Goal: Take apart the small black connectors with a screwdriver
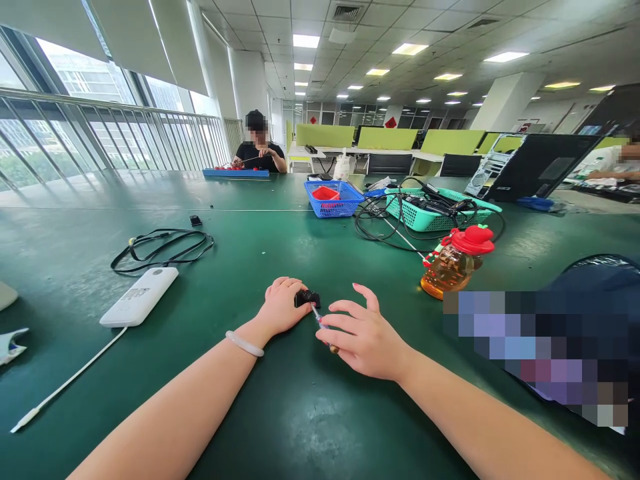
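On the green table, my left hand (pixel 286 305) is closed around the left end of a small black block-like part (pixel 311 298) and keeps it against the surface. A slim screwdriver (pixel 317 316) points up and left, its tip touching or very close to the front of the part. My right hand (pixel 367 337) pinches the screwdriver's handle between thumb and fingers, the other fingers raised and spread. Part of the handle is hidden by the fingers. A pale bangle (pixel 245 343) circles my left wrist.
Left of my hands lie a white power bank (pixel 141 297) with its cable and a black cable loop (pixel 163 250). To the right stand a drink bottle (pixel 453 267) and a teal basket (pixel 425 219) of cables. A blue basket (pixel 334 208) sits farther back; a person (pixel 257 150) works at the far end.
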Tool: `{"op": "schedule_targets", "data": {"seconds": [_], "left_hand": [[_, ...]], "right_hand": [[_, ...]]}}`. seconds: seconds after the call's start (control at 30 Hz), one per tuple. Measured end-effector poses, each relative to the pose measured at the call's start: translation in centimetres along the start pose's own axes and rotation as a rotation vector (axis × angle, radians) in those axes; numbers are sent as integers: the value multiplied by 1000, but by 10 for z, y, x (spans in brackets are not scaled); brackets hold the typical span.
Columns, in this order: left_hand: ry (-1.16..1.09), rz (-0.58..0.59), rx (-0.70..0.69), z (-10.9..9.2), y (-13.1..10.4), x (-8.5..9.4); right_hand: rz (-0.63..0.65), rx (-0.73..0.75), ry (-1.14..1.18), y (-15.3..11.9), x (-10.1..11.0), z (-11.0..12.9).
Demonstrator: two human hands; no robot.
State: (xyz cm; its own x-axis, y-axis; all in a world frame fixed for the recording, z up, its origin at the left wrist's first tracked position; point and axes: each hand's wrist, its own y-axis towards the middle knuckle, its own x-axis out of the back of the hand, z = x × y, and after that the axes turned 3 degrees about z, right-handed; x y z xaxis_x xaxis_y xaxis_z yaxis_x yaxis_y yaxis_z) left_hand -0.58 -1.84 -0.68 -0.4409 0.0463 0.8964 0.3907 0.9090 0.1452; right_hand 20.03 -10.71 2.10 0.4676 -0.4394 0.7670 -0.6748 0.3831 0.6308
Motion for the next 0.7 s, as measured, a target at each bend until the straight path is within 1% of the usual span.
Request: {"op": "schedule_targets", "data": {"seconds": [0.17,0.3,0.37,0.5,0.7], "left_hand": [[3,-14,-30,-2,0,2],[-28,11,-106,-6,-2,4],[-39,19,-110,-8,-2,4],[-66,20,-82,-8,-1,4],[-94,20,-97,-6,1,5]], "right_hand": [[30,5,2,-1,0,-1],[61,11,11,-1,0,-1],[66,15,11,-1,0,-1],[38,14,9,-1,0,0],[5,20,7,0,1,0]]}}
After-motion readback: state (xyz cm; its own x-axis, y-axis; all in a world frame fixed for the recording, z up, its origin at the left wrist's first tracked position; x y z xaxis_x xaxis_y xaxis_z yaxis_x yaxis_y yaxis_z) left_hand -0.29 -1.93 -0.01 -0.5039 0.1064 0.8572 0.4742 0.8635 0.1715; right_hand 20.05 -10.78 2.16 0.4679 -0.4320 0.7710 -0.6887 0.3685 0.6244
